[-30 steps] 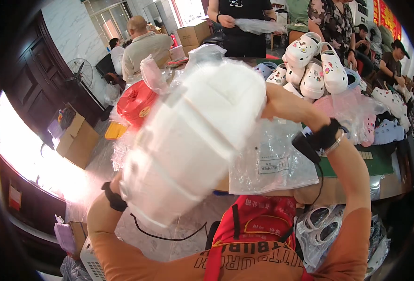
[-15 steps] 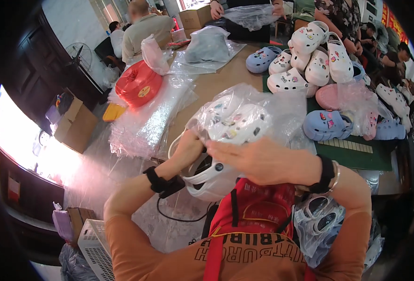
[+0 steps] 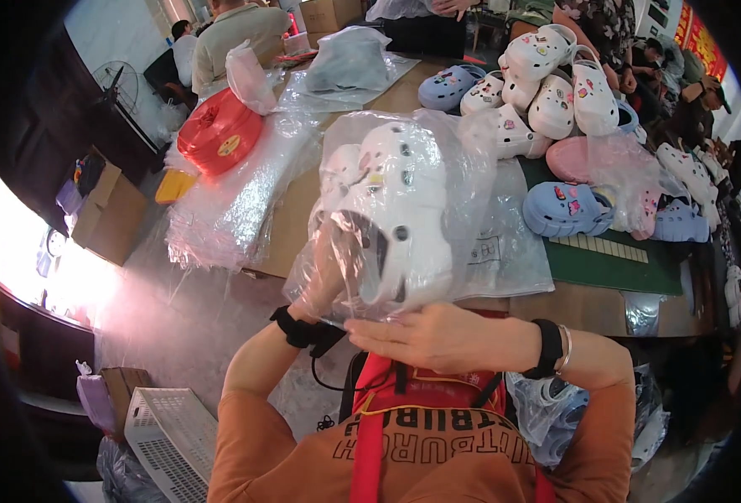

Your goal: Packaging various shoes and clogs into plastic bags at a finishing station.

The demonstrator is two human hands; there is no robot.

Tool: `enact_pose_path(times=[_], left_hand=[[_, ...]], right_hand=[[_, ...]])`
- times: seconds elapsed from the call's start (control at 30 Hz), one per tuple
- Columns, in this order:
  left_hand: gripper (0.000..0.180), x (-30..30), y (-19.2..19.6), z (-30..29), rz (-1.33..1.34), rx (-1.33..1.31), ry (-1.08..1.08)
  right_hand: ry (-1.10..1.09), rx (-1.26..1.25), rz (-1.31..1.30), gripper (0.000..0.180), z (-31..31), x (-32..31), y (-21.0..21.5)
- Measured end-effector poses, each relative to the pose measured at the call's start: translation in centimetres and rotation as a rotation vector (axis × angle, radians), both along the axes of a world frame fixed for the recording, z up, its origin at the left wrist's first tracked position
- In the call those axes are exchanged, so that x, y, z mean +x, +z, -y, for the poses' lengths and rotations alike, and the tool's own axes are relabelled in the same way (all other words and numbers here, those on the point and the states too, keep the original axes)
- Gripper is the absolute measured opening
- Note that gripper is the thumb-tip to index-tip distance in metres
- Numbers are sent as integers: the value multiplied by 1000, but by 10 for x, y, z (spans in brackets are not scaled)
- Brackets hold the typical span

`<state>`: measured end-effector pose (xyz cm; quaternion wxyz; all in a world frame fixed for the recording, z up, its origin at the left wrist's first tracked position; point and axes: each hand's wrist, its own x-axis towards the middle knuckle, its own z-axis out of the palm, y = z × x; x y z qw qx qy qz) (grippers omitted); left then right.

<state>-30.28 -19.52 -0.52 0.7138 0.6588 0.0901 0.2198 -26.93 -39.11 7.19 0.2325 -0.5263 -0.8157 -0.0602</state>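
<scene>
Head view: bagging seems in hand, 2 white foam clogs [image 3: 425, 218] lying inside a clear plastic bag [image 3: 471, 201] over the brown table [image 3: 290, 226]. Left hand [image 3: 327, 264] reaches in, grip obscured; right hand [image 3: 433, 337] extends straight fingers beneath, pinch unclear. Next likely calls for freeing the left hand.

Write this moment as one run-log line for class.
left hand: inside clear bag, grip unclear | right hand: fingers extended at bag's near edge | bag contents: white clogs | nearby: red roll
</scene>
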Motion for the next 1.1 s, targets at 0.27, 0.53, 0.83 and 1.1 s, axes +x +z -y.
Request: enact_pose_path(times=[0.27,0.53,0.83,1.1], left_hand=[[18,17,11,25,-263,909,338],[21,56,-1,8,-262,913,330],[35,112,-1,12,-438,1084,252],[58,68,11,22,-320,1235,86]], right_hand=[[75,-219,-95,61,-41,9,5],[148,-344,-83,59,10,-11,-10],[-360,-234,-348,55,54,27,-78],[-412,-195,-560,42,65,17,-108]])
